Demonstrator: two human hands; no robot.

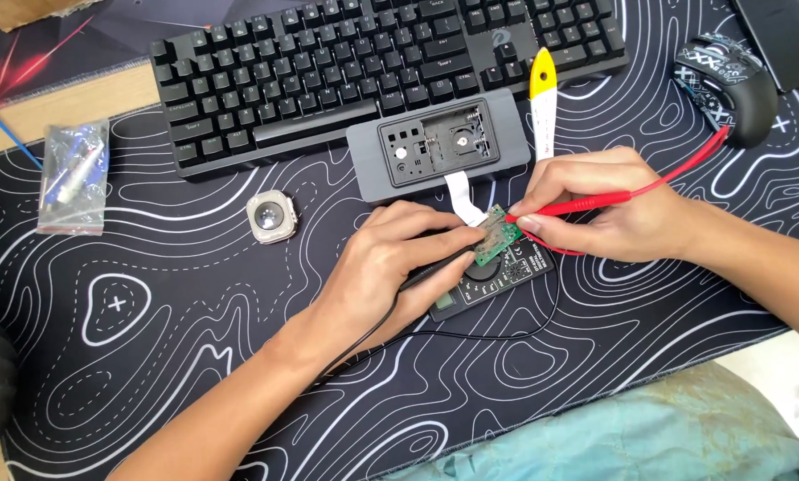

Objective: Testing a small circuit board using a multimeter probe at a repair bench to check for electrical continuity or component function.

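Observation:
My right hand (609,205) pinches a red test probe (564,207) and its tip touches a small green circuit board (497,236). A black test probe (435,269) is gripped in my left hand (399,263), its tip at the same board. The board lies on top of a black multimeter (493,281) and stays joined by a white ribbon cable (463,194) to an opened grey device case (439,142). Red and black leads trail away from the probes.
A black keyboard (372,62) lies behind the grey case. A yellow and white pry tool (542,98) rests next to it. A black mouse (725,85) is at far right. A square watch body (270,216) and a small plastic bag (74,174) lie at left on the patterned desk mat (150,338).

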